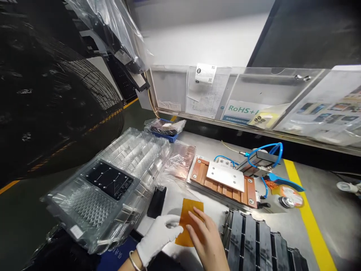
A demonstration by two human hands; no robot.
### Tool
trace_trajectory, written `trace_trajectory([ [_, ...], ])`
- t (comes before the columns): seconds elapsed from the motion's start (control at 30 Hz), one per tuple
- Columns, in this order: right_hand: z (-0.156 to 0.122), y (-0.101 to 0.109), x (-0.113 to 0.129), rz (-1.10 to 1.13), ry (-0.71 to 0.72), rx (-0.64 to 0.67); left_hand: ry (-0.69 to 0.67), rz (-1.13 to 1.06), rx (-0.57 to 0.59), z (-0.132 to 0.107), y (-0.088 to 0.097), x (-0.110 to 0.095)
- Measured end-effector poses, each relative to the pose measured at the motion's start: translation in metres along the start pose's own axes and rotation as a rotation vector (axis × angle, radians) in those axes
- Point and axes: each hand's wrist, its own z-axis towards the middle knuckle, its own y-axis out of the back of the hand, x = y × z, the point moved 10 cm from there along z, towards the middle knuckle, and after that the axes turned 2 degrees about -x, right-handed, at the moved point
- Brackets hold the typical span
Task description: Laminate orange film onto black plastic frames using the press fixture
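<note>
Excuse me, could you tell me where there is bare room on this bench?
Bare steel bench shows behind the copper fixture, bordered by the pink film and rear panel. A narrower strip lies between the fixture and the black finned blocks. It is crowded at the gloved left hand and bare right hand, around the amber sheet, black slab and clear trays.

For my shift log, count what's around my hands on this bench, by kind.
Hands: 2 (gloved left hand, bare right hand)
Amber sheets: 1 (amber sheet)
Copper fixtures: 1 (copper fixture)
Black slabs: 1 (black slab)
Total: 5
</note>
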Motion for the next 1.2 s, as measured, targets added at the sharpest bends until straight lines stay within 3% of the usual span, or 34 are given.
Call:
trace_trajectory([
  [0.1,0.008,0.003,0.012,0.015,0.043,0.015,-0.174,0.131,-0.019,-0.004,-0.008,-0.021],
  [0.27,0.016,0.018,0.017,0.089,0.067,-0.007,-0.546,0.622,-0.219,-0.02,-0.012,-0.059],
  [0.4,0.017,0.016,0.012,0.213,0.008,0.024,-0.639,0.776,-0.291,-0.024,-0.021,-0.068],
  [0.6,0.003,-0.005,-0.028,0.614,-0.436,-0.013,-0.47,0.553,-0.184,-0.009,-0.026,-0.057],
  [0.83,0.002,-0.024,-0.045,1.11,-0.719,0.14,-0.32,0.331,-0.058,0.001,-0.029,-0.05],
  [0.93,-0.003,-0.025,-0.05,1.174,-0.808,0.142,-0.275,0.303,-0.025,0.003,-0.033,-0.043],
  [1.1,-0.021,-0.022,-0.076,1.357,-1.013,-0.093,-0.132,0.172,-0.075,0.004,-0.024,-0.026],
  [1.2,-0.037,-0.009,-0.108,1.478,-1.198,-0.336,0.013,-0.015,-0.104,0.007,-0.014,-0.008],
])
